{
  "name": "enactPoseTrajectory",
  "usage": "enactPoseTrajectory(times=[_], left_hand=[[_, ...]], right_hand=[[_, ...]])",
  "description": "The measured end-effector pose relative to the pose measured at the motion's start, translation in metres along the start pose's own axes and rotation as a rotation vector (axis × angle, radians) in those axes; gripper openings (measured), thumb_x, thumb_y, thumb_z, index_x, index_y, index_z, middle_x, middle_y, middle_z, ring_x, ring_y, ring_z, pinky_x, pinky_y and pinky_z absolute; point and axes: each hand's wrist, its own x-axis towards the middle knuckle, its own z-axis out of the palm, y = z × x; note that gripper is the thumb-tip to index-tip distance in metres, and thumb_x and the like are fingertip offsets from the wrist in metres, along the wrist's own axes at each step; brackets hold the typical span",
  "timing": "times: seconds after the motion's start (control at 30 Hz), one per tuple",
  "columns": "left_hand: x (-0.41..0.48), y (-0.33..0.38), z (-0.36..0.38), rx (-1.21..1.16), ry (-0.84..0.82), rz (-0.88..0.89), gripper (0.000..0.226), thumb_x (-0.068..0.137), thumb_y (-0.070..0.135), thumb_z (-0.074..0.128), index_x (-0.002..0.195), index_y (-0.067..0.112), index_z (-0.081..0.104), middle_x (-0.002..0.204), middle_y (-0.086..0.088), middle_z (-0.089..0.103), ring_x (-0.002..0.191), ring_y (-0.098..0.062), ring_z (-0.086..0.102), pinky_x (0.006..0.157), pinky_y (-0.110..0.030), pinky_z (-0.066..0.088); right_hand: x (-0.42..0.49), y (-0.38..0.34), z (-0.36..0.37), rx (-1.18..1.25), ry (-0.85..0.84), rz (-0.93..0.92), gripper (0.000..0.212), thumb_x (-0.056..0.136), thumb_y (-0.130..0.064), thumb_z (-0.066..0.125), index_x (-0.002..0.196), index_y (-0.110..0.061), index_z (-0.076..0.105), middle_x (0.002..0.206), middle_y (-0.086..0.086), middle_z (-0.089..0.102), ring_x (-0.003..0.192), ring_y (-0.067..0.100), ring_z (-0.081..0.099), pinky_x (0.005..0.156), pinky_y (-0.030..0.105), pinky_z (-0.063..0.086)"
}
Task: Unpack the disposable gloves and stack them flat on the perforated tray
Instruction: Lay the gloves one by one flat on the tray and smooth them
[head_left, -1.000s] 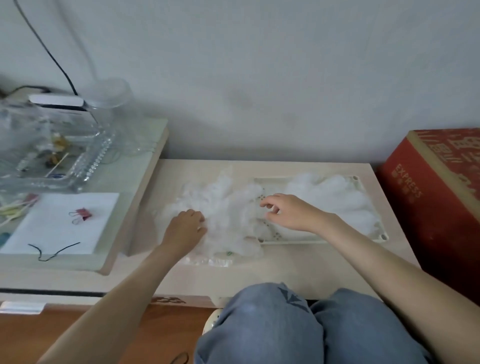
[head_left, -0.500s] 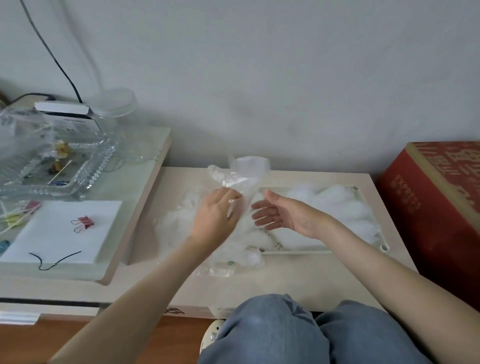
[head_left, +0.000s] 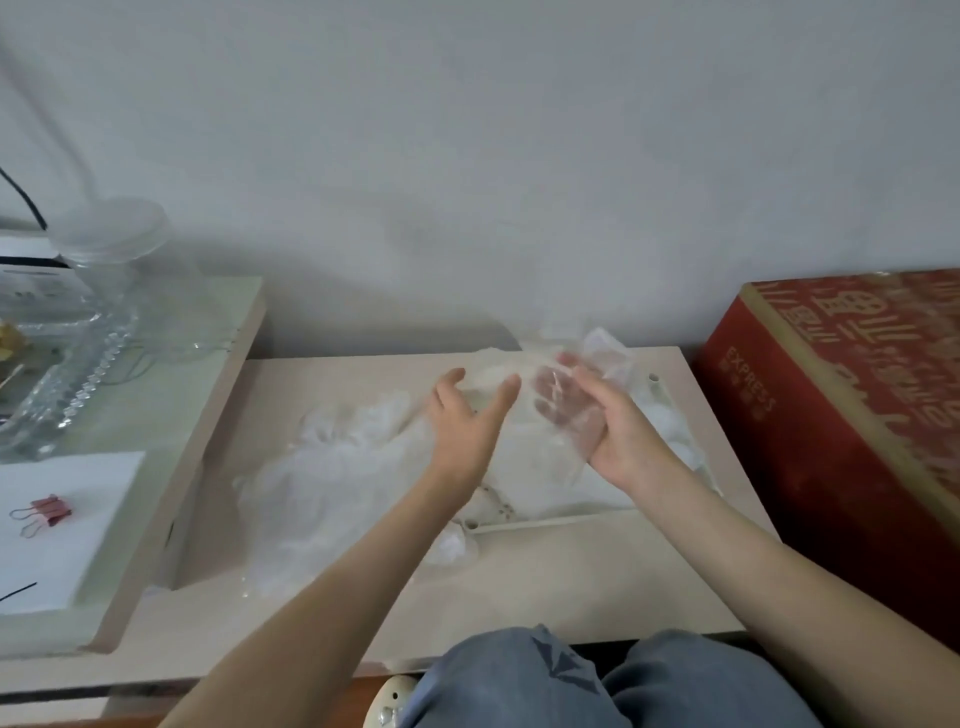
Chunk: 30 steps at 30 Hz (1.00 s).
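Head camera: my left hand (head_left: 467, 423) hovers open above the perforated tray (head_left: 545, 521), fingers spread and holding nothing. My right hand (head_left: 618, 436), palm turned inward with fingers straight, carries one clear disposable glove (head_left: 605, 354) draped across them (whether the thumb pins it, I cannot tell). A loose pile of gloves (head_left: 332, 467) lies on the table (head_left: 571, 582), just left of the tray.

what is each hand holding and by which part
The left hand is open, holding nothing; a clear glove lies across the right hand's flat palm, not pinched.
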Motion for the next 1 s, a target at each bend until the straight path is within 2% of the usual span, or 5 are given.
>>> enactPoseTrajectory(times=[0.17, 0.5, 0.67, 0.8, 1.0], left_hand=[[0.016, -0.002, 0.028, -0.324, -0.263, -0.264, 0.009, 0.093, 0.02, 0.059, 0.091, 0.011, 0.059, 0.093, -0.004, 0.065, 0.081, -0.014, 0.062, 0.076, -0.026, 0.05], [0.038, -0.019, 0.045, 0.011, -0.168, -0.183, 0.018, 0.098, 0.01, 0.048, 0.08, 0.014, 0.044, 0.07, -0.004, 0.059, 0.033, -0.005, 0.042, 0.035, -0.014, 0.033], [0.05, -0.021, 0.045, 0.311, -0.204, -0.089, 0.019, 0.096, 0.019, 0.052, 0.077, 0.021, 0.05, 0.065, 0.002, 0.059, 0.032, -0.003, 0.032, 0.033, -0.016, 0.026], [0.051, -0.011, 0.042, 0.44, -0.392, 0.028, 0.011, 0.093, 0.029, 0.056, 0.084, 0.025, 0.06, 0.063, 0.009, 0.064, 0.05, -0.015, 0.035, 0.041, -0.021, 0.026], [0.037, 0.034, 0.051, 0.402, -0.709, 0.164, 0.017, 0.098, 0.02, 0.05, 0.104, 0.021, 0.066, 0.073, 0.001, 0.067, 0.05, -0.001, 0.04, 0.046, -0.013, 0.03]], right_hand=[[-0.004, -0.007, -0.023, 0.071, 0.011, -0.018, 0.03, 0.097, -0.017, 0.047, 0.126, -0.014, 0.054, 0.117, 0.01, 0.066, 0.119, 0.023, 0.058, 0.098, 0.036, 0.049], [0.001, -0.034, -0.103, -0.014, 0.263, -0.081, 0.024, 0.096, -0.002, 0.044, 0.108, -0.016, 0.06, 0.089, 0.002, 0.072, 0.087, 0.016, 0.071, 0.076, 0.027, 0.058], [-0.003, -0.036, -0.131, -0.082, 0.328, -0.082, 0.021, 0.094, -0.001, 0.049, 0.107, -0.015, 0.056, 0.088, 0.002, 0.072, 0.083, 0.015, 0.071, 0.072, 0.027, 0.058], [-0.001, -0.042, -0.136, -0.436, 0.47, -0.167, 0.048, 0.089, -0.006, 0.063, 0.13, -0.02, 0.043, 0.128, 0.006, 0.053, 0.105, 0.013, 0.059, 0.085, 0.026, 0.048], [0.002, -0.071, -0.091, -1.183, -0.05, -0.099, 0.083, 0.08, -0.029, 0.076, 0.147, -0.035, 0.027, 0.151, -0.018, 0.023, 0.137, -0.003, 0.019, 0.11, 0.022, 0.021]])
